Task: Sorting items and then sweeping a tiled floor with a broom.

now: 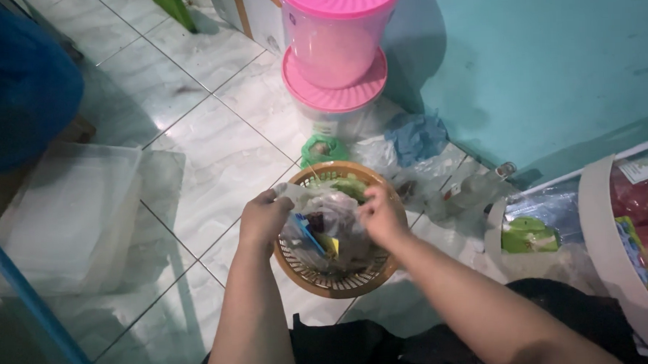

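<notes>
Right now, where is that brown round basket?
The brown basket sits on the tiled floor at the middle of the head view, under both hands, just in front of the stacked pink containers.

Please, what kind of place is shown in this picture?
Probably a room in a home, at floor level: a pale tiled floor, a teal painted wall, stacked pink plastic containers, and a round brown waste basket holding a plastic bag.

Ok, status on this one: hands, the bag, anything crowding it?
Left hand and right hand both pinching the clear plastic bag. Bag sits in the brown basket on the tiled floor. Pink containers and loose bags just beyond; nothing blocking.
</notes>
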